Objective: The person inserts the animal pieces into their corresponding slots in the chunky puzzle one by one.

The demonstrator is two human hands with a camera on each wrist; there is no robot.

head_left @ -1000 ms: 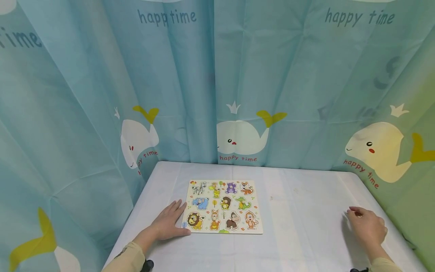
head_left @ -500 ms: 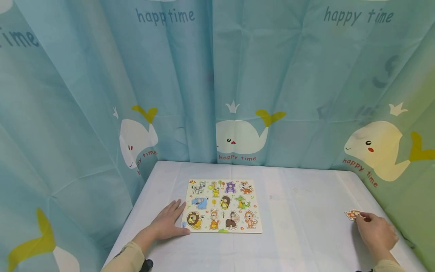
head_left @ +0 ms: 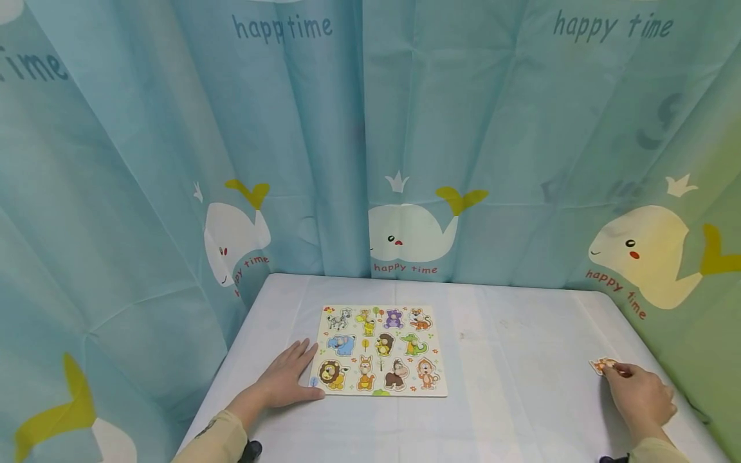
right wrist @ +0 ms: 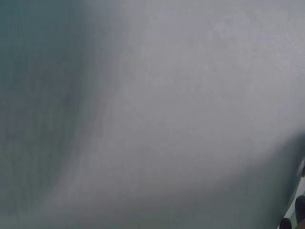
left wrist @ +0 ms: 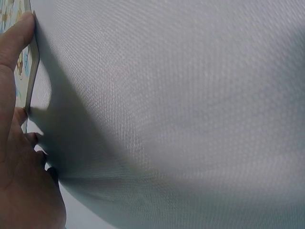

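A flat peg puzzle board (head_left: 402,393) with cartoon animals in three rows lies left of the table's middle. My left hand (head_left: 286,378) rests along its left edge, fingers stretched out, with the thumb at the near left corner. In the left wrist view, the thumb (left wrist: 18,38) lies over the board's edge. Far to the right, my right hand (head_left: 641,395) pinches a small orange-and-white puzzle piece (head_left: 599,364) between thumb and fingers, low over the table. Only dark fingertips (right wrist: 299,207) show at the right wrist view's lower right corner.
White cloth (head_left: 498,379) covers the table. Behind it and at both sides hangs a blue-green curtain (head_left: 324,128) printed with whales, close to the table's edges.
The right hand has turned and shifted slightly right and down, bringing the pinched puzzle piece into sight. Over the last half second it barely moves. The left hand and board stay put.
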